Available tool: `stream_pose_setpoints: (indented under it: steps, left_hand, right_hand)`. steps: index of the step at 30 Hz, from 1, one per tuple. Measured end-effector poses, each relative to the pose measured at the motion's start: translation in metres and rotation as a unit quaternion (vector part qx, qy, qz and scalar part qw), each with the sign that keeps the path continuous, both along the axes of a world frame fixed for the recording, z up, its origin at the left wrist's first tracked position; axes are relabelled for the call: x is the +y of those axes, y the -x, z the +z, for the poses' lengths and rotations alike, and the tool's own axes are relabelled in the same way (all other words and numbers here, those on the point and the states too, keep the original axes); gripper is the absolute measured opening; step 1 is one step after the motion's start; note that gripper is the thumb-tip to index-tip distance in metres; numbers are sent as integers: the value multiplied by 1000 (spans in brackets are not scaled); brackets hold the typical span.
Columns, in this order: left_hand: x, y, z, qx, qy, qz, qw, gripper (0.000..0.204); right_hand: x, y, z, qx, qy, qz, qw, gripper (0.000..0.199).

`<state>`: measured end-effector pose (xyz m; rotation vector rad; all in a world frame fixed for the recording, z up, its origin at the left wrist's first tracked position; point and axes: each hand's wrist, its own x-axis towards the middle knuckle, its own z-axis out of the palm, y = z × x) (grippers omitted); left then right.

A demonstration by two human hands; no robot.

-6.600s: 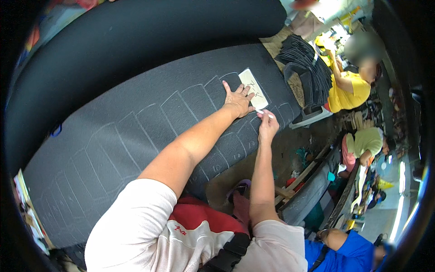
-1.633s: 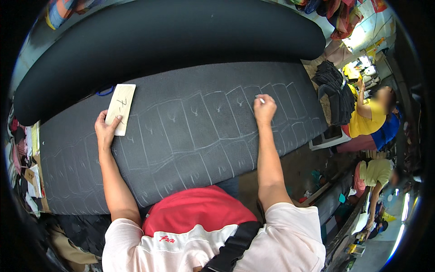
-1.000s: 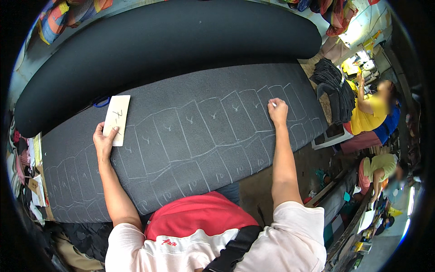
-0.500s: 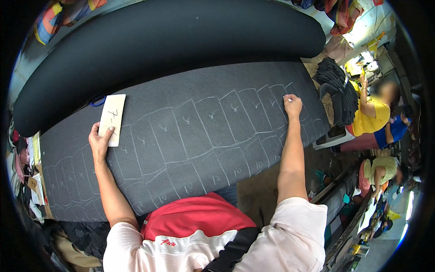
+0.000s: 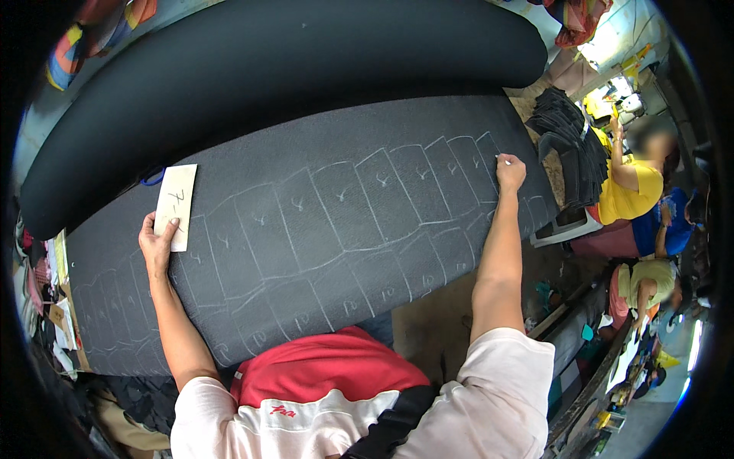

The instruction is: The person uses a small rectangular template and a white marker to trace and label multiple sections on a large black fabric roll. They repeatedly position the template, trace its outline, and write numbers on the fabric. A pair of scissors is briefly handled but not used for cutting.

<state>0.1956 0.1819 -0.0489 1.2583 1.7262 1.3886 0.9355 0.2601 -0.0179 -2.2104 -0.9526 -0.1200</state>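
Observation:
Dark grey fabric [image 5: 252,168] lies over a long table, covered in rows of white chalk outlines with small handwritten marks inside. My left hand [image 5: 158,243] grips the lower part of a cream card pattern piece [image 5: 175,206], thumb on top and fingers beneath. The card bears handwriting and rests over the fabric's left part. Near the right end of the upper row of outlines, my right hand [image 5: 511,174] is closed around a small white piece of chalk [image 5: 506,161], most of it hidden by the fingers. Beside the card's top corner shows a blue loop handle [image 5: 153,177].
A thick black fabric roll [image 5: 306,69] spans the table's far side. Dark cut pieces [image 5: 569,153] are stacked past the right end, near a person in yellow [image 5: 634,183]. More people sit farther right. Papers and cloth scraps [image 5: 61,321] lie at the left.
My right hand has shifted right and slightly up along the upper row, and one more chalk mark shows in an outline there. My left hand still holds the card; the view has moved slightly.

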Motion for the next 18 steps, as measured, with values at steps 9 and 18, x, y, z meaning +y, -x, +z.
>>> stream_pose_setpoints:
  steps: [9,18]
  left_hand:
    - [8,5,8,-17,44,-28,998,27]
    - [46,-177,87,167,-101,-222,955,7]
  right_hand:
    - [-15,-12,4,-45,83,35,995,18]
    - [-25,17,30,425,-179,148,875,13]
